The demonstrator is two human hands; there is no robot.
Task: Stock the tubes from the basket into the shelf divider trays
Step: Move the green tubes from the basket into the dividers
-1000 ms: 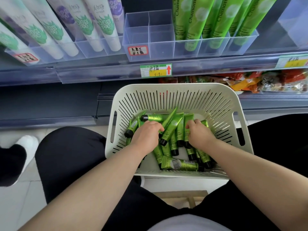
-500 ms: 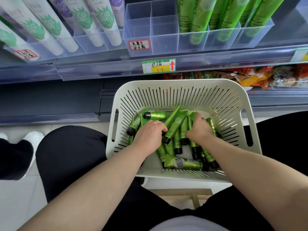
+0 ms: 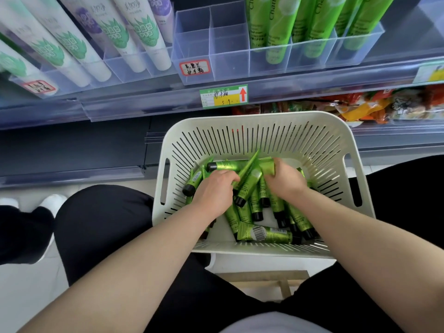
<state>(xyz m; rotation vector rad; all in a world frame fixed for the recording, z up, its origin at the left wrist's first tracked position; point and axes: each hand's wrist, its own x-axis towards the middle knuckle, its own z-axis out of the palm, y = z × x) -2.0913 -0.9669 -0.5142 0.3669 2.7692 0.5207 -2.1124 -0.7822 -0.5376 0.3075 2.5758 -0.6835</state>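
Right hand (image 3: 284,182) had crept forward, fingers (image 3: 276,164) grasping small green plastic tubes (image 3: 264,234) in the slotted white basket (image 3: 264,126); left hand (image 3: 212,192) gripped others.

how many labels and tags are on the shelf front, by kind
handwritten red-bordered labels: 2 (the second is at the far left)
printed price tags: 2 (the second is cut off at the right edge)
total: 4
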